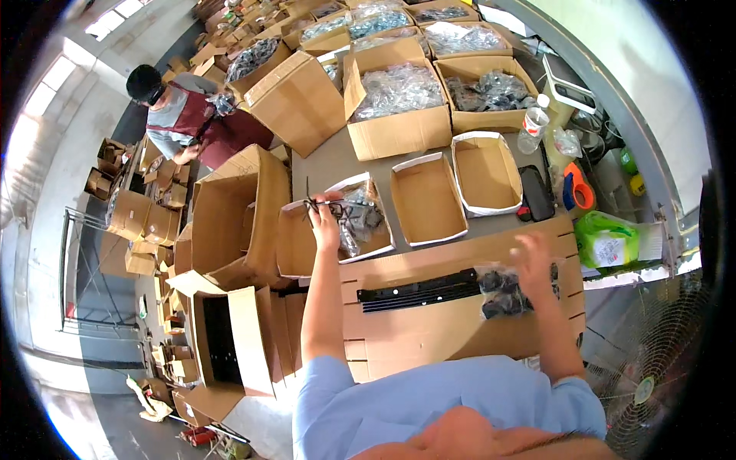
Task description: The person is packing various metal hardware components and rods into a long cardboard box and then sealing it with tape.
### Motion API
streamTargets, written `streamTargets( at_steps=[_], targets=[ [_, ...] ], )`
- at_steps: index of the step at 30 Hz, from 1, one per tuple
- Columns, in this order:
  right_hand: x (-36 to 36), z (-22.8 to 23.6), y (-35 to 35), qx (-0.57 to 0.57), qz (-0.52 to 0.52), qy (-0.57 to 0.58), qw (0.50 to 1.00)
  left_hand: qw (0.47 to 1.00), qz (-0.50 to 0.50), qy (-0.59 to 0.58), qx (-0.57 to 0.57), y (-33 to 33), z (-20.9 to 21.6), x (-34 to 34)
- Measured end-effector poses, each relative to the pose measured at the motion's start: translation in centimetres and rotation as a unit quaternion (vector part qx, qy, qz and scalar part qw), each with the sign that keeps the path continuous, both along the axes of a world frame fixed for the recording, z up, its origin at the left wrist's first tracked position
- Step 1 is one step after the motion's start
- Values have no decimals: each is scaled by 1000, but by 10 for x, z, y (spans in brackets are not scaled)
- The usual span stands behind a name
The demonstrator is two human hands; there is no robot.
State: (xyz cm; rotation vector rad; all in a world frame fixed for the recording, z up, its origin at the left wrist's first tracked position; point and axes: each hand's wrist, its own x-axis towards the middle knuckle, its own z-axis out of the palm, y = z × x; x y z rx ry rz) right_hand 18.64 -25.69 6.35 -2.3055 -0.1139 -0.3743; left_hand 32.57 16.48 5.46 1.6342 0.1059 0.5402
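A wide, round-edged fisheye view looks down on a grey table (326, 162) in a workshop crowded with cardboard boxes (402, 138); pale walls and bright windows (57, 74) bend along the left edge. Near the person's blue shirt (445, 391), a flat brown cardboard sheet (429, 337) covers the table. At upper left, another person (180, 111) in a dark red apron stands among the boxes. A wire fan (645, 389) fills the lower right. A clear bottle (533, 126) at upper right wears a red and white label, and the green packet (606, 239) below it has a white printed patch; the print is too small to read. Long, flat, matte black strips (418, 291) lie at the centre of the sheet, beside a crinkled clear plastic bag (494, 282) of dark lumps. Left of centre, the left hand (325, 221) pinches thin, stick-like black pieces (313, 202) above a shallow white-rimmed box (376, 247) holding shiny plastic bags. The right hand (533, 257), right of centre, is blurred beside the clear bag, its fingers bent; whether they grip anything, I cannot tell.
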Motion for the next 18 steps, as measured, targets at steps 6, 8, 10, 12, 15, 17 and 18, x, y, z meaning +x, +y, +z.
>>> streamTargets(
  at_steps=[6, 8, 10, 12, 15, 17, 18],
  targets=[
    [26, -7, 77, 72, 169, 11, 983, 982, 27, -158, -99, -34, 46, -25],
    [31, -5, 97, 95, 205, 24, 974, 940, 39, -115, -319, -47, 63, -41],
    [32, 0, 115, 237, 224, 177, 929, 888, 21, -9, -459, -64, 69, -64],
    [27, -15, 135, 410, 236, 245, 846, 856, -58, 93, -505, -87, 46, -88],
    [16, -5, 120, 561, 335, 466, 597, 800, -84, 201, -559, -124, 24, -136],
    [4, -22, 103, 564, 422, 484, 519, 795, -71, 221, -561, -138, 16, -160],
    [-2, -32, 88, 527, 491, 469, 512, 793, -71, 220, -563, -146, 18, -170]
  ],
)
